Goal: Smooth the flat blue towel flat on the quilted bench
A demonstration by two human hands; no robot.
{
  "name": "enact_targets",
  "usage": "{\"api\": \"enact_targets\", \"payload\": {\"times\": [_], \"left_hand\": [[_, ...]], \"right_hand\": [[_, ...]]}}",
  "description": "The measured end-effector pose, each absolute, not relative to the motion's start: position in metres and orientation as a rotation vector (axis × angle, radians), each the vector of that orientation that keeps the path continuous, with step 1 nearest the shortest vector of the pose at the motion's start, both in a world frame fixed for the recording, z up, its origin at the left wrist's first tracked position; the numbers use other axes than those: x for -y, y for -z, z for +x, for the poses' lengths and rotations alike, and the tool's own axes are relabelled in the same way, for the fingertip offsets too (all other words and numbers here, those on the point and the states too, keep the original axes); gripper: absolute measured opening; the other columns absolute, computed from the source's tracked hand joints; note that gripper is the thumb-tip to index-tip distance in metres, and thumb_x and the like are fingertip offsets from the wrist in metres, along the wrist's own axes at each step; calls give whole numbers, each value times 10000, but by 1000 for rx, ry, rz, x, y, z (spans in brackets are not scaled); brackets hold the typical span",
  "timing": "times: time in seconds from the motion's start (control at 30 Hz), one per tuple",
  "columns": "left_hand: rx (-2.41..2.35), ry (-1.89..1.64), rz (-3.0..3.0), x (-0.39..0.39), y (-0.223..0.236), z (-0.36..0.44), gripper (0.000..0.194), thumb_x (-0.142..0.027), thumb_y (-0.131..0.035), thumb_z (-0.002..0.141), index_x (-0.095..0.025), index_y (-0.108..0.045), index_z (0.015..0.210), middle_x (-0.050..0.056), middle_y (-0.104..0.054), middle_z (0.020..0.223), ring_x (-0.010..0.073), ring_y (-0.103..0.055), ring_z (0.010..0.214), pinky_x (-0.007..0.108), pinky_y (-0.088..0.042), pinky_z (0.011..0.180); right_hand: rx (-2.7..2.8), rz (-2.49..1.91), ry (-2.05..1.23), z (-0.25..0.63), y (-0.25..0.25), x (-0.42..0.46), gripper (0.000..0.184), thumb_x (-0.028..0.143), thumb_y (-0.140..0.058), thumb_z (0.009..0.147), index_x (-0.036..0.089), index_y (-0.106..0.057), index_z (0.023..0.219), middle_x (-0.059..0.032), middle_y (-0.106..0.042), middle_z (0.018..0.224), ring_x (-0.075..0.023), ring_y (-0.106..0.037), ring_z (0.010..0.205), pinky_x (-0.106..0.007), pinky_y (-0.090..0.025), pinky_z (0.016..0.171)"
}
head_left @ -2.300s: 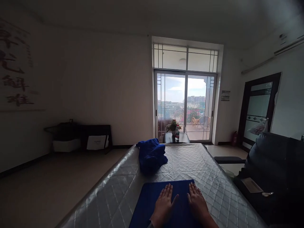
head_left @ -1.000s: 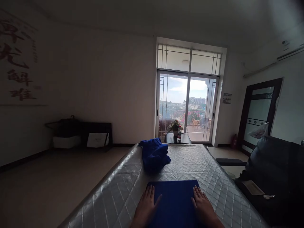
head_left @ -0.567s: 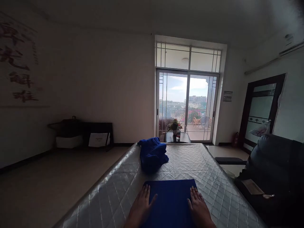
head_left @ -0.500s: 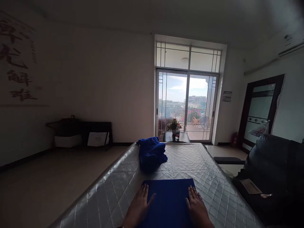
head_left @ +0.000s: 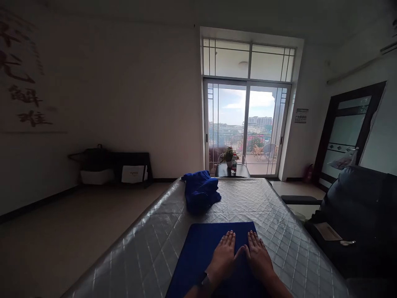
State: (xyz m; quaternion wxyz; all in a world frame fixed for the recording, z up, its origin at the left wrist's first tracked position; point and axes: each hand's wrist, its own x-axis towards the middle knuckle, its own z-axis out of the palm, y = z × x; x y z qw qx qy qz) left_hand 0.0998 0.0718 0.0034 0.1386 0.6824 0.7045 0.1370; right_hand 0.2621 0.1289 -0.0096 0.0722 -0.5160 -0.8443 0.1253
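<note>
The left grip (head_left: pixel 225 251) lies flat, palm down, its fingers straight and side by side, its thumb stretched inward. The right grip (head_left: pixel 259 257) is laid out the same way; the thumb tips come together, though whether they touch is hard to tell. Both rest on the folded blue cloth (head_left: pixel 194 254), which is directly under them: the right grip along its right edge, the left grip nearer its middle, with a broad strip of cloth bare to the left and a narrow one past the fingertips. A dark wristband (head_left: pixel 205 279) circles the left wrist. The cloth lies on a table (head_left: pixel 297 248) with a silver quilted cover. Farther ahead, near the table's left edge, sits a crumpled blue cloth (head_left: pixel 201 192), apart from the folded one.
</note>
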Motion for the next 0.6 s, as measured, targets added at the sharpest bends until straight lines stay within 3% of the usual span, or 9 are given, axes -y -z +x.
{"api": "enact_targets", "payload": {"times": [0.17, 0.33, 0.5, 0.6], "left_hand": [[-1953, -497, 1986, -77, 2, 119, 856, -644, -85, 959, -91, -332, 1564, 155, -297, 1654, 270, -235, 1557, 467, -237, 1310], [-2143, -330, 1938, -60, 7, 60, 820, -641, -179, 977, -84, -296, 1567, 138, -270, 1666, 272, -224, 1560, 475, -246, 1307], [-2357, -158, 1930, -30, 17, -10, 639, -531, -236, 1026, -197, -325, 1565, 81, -271, 1668, 239, -255, 1551, 442, -277, 1290], [-2439, -142, 1938, -19, 22, -27, 645, -525, -232, 1032, -166, -328, 1559, 97, -302, 1655, 237, -282, 1544, 440, -284, 1285]], "right_hand": [[2560, -1554, -356, 263, 10, -129, 670, 385, -195, 980, 87, -321, 1567, -113, -292, 1660, -212, -231, 1555, -403, -192, 1282], [2516, -1552, -379, 260, 10, -130, 676, 409, -237, 978, 84, -330, 1564, -121, -302, 1658, -226, -244, 1552, -435, -210, 1281], [2473, -1480, -355, 262, 18, -132, 654, 408, -246, 982, 111, -394, 1546, -128, -350, 1637, -238, -287, 1536, -438, -252, 1266], [2473, -1478, -334, 263, 20, -133, 653, 446, -237, 984, 157, -421, 1540, -116, -357, 1631, -232, -292, 1529, -416, -254, 1260]]}}
